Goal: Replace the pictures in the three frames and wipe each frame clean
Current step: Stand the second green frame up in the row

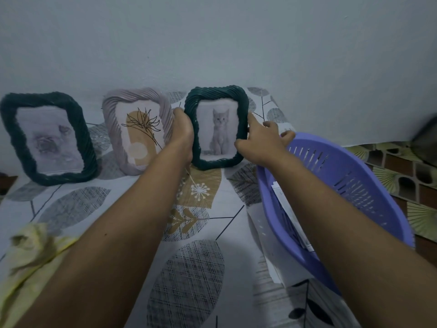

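No writing, label, brand or number can be read anywhere. The white paper sheets (287,204) in the purple slotted plastic basket (354,176) are too small and blurred to show any print.

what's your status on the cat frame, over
Left hand grips cat frame left edge, right hand pinches the right. Frame upright on table. Pale frame close left, purple basket close right.
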Tool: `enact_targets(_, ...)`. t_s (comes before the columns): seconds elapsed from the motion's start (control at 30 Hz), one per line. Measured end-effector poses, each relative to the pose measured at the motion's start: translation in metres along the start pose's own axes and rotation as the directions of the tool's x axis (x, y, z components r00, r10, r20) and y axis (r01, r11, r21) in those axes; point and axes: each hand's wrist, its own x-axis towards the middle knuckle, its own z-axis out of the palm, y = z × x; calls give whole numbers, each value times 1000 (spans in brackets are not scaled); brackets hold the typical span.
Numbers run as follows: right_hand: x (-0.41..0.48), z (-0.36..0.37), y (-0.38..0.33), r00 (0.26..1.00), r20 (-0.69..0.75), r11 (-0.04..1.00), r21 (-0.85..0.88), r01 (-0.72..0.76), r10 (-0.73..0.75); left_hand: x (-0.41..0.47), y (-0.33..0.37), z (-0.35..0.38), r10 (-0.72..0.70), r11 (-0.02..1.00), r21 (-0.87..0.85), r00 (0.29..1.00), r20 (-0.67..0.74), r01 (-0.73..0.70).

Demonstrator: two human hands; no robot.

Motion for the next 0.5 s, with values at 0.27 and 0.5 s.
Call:
enact_targets(0.27,0,-1,-2,999,43,1000,-27,11,-9,-1,-11,-1,99,991,-79,992,-79,-105)
enact_targets(0.5,3,-1,-2,997,73,1000,-22,3,-1,3,-17,-4,114,991,-53,989,-93,-119)
